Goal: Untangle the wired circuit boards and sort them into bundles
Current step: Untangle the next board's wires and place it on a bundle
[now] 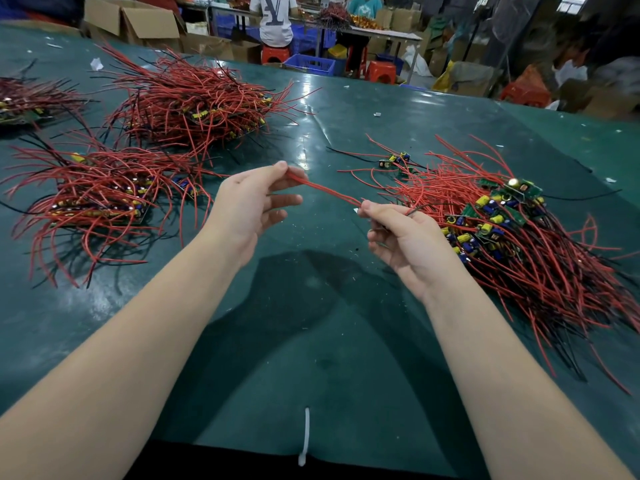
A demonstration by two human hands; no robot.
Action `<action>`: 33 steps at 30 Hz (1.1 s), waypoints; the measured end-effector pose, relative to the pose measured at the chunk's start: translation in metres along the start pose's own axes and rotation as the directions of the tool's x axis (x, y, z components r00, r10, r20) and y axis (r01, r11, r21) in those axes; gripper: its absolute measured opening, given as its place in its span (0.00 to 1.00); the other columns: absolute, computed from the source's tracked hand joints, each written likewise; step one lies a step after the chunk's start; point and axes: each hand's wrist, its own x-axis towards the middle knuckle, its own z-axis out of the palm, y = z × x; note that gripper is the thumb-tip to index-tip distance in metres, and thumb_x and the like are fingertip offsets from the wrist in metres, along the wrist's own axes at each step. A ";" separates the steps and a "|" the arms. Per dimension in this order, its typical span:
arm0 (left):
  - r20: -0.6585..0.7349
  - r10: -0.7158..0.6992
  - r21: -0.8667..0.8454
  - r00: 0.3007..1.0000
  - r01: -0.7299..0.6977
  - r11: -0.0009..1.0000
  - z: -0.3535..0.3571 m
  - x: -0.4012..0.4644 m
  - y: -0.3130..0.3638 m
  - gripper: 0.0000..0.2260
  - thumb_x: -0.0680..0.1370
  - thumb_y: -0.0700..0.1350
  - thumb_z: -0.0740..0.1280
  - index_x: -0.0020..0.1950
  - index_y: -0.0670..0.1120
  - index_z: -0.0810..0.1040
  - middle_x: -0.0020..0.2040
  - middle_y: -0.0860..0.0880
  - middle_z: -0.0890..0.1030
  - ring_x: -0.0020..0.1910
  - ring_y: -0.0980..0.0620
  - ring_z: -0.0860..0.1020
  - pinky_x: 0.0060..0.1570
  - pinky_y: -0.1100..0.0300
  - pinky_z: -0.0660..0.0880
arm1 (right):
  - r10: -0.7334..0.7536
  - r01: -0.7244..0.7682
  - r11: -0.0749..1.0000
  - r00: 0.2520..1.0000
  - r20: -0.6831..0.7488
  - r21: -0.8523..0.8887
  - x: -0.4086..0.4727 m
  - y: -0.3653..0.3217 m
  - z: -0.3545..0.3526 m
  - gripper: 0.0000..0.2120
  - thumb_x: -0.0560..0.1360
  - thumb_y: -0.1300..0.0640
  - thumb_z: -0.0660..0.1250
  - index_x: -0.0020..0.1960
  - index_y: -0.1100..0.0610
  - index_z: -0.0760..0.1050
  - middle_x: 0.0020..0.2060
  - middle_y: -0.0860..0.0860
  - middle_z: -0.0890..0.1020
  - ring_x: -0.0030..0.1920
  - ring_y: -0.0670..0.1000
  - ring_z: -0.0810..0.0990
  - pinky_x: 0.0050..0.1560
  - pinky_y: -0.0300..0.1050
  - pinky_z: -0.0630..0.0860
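While both forearms are reaching over the green table, the left hand is pinching one end of a few red wires between thumb and forefinger, its other fingers loosely spread. These wires are stretching taut, above the table, to the right hand, which is gripping their other end, together with a thin dark wire, in curled fingers. The hands are standing apart, joined only by the wires.

Right pile: a tangled heap of red and black leads with green boards carrying yellow and blue parts is lying just beside the right hand. Near left pile and far pile: two looser heaps are lying well apart from the hands; a further heap is showing at the left edge. One small board is lying alone near the right pile.

White cable tie: lying at the near table edge. Behind the table, cardboard boxes, blue crates and red stools are standing, and a seated person's white shirt is showing large grey lettering, too cropped to read.
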 end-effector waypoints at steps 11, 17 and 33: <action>-0.090 -0.069 -0.173 0.994 0.053 0.984 -0.004 0.003 0.000 0.12 0.82 0.45 0.59 0.45 0.46 0.81 0.38 0.54 0.84 0.31 0.60 0.80 0.29 0.71 0.73 | 0.076 -0.078 0.981 0.997 0.017 0.177 -0.002 -0.006 0.001 0.10 0.80 0.58 0.61 0.46 0.57 0.81 0.33 0.50 0.80 0.27 0.44 0.77 0.30 0.35 0.77; -0.157 -0.050 -0.090 0.986 0.036 0.995 -0.005 0.007 0.001 0.09 0.79 0.40 0.62 0.42 0.44 0.79 0.38 0.53 0.85 0.32 0.59 0.81 0.28 0.70 0.72 | 0.041 -0.040 0.966 0.999 0.001 0.254 0.001 -0.007 -0.003 0.11 0.80 0.62 0.60 0.44 0.59 0.81 0.30 0.50 0.78 0.28 0.43 0.77 0.31 0.34 0.77; -0.106 0.036 0.076 0.994 -0.028 0.997 0.001 0.012 -0.003 0.17 0.81 0.56 0.59 0.53 0.44 0.80 0.51 0.49 0.83 0.38 0.53 0.83 0.30 0.65 0.75 | -0.155 0.163 0.965 0.986 -0.055 0.206 0.001 -0.005 -0.002 0.09 0.79 0.63 0.63 0.44 0.59 0.82 0.37 0.52 0.81 0.32 0.47 0.81 0.35 0.36 0.78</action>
